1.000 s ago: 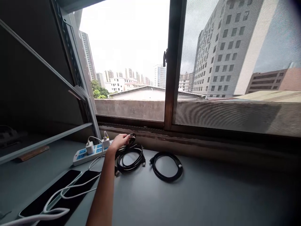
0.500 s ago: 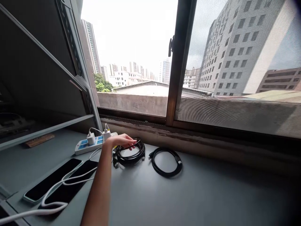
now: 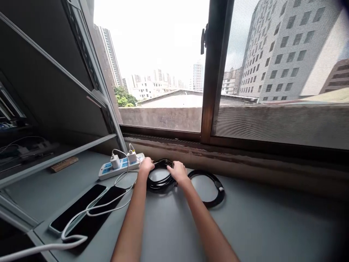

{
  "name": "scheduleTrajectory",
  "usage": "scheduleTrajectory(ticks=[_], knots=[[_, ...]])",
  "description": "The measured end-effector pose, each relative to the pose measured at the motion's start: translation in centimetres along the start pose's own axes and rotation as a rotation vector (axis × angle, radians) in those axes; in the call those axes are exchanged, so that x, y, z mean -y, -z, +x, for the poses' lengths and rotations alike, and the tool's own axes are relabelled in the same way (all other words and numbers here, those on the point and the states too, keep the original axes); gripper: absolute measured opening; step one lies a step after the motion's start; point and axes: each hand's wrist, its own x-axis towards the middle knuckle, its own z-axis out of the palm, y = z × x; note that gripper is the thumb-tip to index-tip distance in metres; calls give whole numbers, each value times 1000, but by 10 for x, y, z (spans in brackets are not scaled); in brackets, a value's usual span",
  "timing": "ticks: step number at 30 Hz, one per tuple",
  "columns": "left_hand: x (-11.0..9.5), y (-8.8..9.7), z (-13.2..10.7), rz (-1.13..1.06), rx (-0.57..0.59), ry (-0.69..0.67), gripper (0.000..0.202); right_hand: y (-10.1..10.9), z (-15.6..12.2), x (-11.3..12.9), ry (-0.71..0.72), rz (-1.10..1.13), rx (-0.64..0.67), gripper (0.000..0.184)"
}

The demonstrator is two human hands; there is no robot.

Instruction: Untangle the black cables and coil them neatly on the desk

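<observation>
A coiled black cable (image 3: pixel 159 179) lies on the grey table (image 3: pixel 259 225) close under the window. My left hand (image 3: pixel 145 165) grips the coil's left rim with fingers curled. My right hand (image 3: pixel 177 171) is closed over the coil's right rim. Just to the right lies a second coiled black cable (image 3: pixel 211 185), partly hidden behind my right wrist. Neither hand touches it.
A white and blue power strip (image 3: pixel 120 165) with two chargers plugged in sits left of the coils. White cords (image 3: pixel 89 211) run from it over two dark phones (image 3: pixel 81 207). A metal shelf frame (image 3: pixel 54 156) stands at the left, the window sill (image 3: pixel 245 156) behind.
My right hand has come into view and closed on the right side of the coil. My left hand has shifted to the coil's left rim. The view has moved closer.
</observation>
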Motion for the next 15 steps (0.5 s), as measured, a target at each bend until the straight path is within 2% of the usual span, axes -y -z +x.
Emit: scheduleTrajectory(ticks=[4,8,10,13,15], knots=[[7,-2,5,-6,19,74,35,-10,8,-7,-40,-57,101,19],[13,3,6,-56,136,40,32,-7,14,-13,-32,-48,142,22],[12,3,6,-82,160,6,28,-6,14,-12,-31,-29,146,24],[10,1,7,-125,109,-64,26,-4,12,-11,-35,-2,143,28],[8,-1,8,-153,60,-104,35,-2,11,-11,-36,16,152,29]])
